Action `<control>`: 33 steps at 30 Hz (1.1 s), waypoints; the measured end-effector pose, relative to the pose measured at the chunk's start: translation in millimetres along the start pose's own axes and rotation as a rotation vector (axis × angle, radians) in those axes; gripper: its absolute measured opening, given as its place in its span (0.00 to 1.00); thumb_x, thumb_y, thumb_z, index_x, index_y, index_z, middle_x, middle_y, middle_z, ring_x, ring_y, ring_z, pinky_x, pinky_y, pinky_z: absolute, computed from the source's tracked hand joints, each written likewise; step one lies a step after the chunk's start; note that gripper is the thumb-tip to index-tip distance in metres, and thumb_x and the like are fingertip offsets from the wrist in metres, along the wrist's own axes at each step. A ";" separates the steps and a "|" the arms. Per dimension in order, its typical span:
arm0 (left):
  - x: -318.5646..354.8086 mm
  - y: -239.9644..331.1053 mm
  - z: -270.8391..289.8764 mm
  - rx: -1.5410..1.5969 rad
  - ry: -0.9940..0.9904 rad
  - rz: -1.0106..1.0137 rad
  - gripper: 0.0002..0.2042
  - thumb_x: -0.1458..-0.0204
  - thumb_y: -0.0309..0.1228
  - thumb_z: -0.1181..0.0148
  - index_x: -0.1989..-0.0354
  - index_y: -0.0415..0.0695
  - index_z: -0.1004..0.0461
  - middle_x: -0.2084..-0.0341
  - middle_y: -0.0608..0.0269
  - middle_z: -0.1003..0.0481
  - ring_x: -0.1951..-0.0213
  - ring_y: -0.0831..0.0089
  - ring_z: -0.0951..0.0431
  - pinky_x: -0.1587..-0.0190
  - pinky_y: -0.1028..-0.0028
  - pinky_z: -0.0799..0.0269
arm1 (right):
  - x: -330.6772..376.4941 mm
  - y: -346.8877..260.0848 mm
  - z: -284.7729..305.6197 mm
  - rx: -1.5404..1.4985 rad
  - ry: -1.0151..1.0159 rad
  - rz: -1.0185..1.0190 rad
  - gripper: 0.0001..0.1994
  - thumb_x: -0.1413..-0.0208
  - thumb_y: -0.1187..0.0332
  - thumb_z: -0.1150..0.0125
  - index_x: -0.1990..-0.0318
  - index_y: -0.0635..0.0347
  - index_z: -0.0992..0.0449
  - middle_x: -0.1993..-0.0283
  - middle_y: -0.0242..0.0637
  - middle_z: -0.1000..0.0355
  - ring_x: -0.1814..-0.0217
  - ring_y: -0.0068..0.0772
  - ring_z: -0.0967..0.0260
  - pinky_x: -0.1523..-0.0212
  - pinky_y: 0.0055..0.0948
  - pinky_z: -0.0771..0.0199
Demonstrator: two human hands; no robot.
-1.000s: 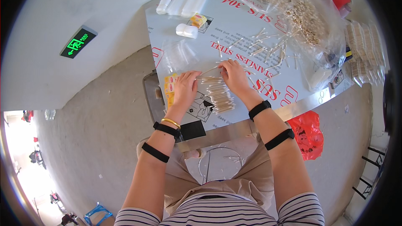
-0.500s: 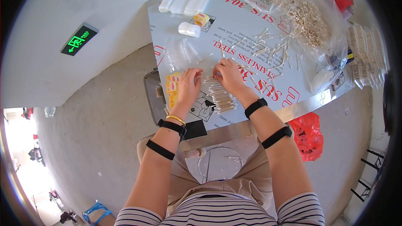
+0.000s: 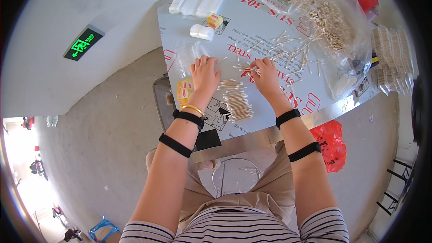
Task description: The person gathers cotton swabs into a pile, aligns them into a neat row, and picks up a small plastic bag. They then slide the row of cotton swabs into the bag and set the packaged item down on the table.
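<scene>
In rows on the sheet-covered table, a stack of cotton swabs [image 3: 237, 103] lies between my forearms. My left hand [image 3: 205, 73] is over the edge of some clear plastic bags [image 3: 183, 54], its fingers bent downward and slightly apart, with nothing visible in them. A single swab [image 3: 221, 61] lies beside its fingertips. My right hand [image 3: 265, 74] is to the right of the stack, thumb and fingers closed around a few loose swabs [image 3: 243, 67] that stick out to the left. Its fingertips partly hide them.
A large clear bag of swabs [image 3: 330, 22] stands at the far right, with scattered swabs [image 3: 292, 54] before it. Small yellow boxes [image 3: 183, 93] sit left of my left wrist. Rolled clear bags [image 3: 211, 0] lie at the back. Packed swab bundles [image 3: 393, 58] are at the right edge.
Both hands have moved apart from above the stack: the left went slightly left and away, the right went right to the loose swabs. Swabs at the stack's far end are now uncovered.
</scene>
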State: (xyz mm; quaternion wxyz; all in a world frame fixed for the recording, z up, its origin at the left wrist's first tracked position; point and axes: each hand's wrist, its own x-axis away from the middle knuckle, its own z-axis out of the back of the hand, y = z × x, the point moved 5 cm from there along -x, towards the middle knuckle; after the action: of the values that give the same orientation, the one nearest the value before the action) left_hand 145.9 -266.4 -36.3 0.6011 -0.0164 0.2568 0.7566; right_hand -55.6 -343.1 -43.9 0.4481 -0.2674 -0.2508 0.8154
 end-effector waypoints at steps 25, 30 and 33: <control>27.3 12.0 -2.2 0.149 -0.178 -0.108 0.19 0.43 0.30 0.43 0.42 0.46 0.32 0.43 0.59 0.30 0.38 0.59 0.34 0.36 0.57 0.43 | -35.0 -25.0 -45.6 0.028 -0.186 0.133 0.06 0.53 0.68 0.30 0.67 0.52 0.20 0.61 0.36 0.28 0.50 0.45 0.32 0.49 0.44 0.31; 47.2 14.7 -9.7 0.082 -0.253 -0.214 0.26 0.37 0.35 0.49 0.32 0.41 0.40 0.33 0.56 0.38 0.28 0.57 0.46 0.27 0.53 0.56 | -49.9 12.0 -22.0 -0.017 -0.132 0.026 0.08 0.53 0.66 0.29 0.66 0.53 0.21 0.61 0.35 0.27 0.50 0.45 0.32 0.49 0.43 0.32; 54.1 12.1 -10.1 0.098 -0.263 -0.193 0.27 0.36 0.39 0.50 0.31 0.42 0.42 0.31 0.56 0.41 0.26 0.60 0.49 0.25 0.53 0.60 | -41.8 12.7 -17.4 -0.052 -0.231 0.007 0.11 0.54 0.63 0.27 0.65 0.52 0.22 0.59 0.35 0.27 0.50 0.44 0.32 0.49 0.42 0.32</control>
State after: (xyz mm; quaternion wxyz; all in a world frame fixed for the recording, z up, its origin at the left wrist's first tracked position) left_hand 116.9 -223.6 -58.7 0.6993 0.0873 0.2099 0.6777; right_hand -32.6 -382.4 -56.1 0.4061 -0.1841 -0.3209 0.8356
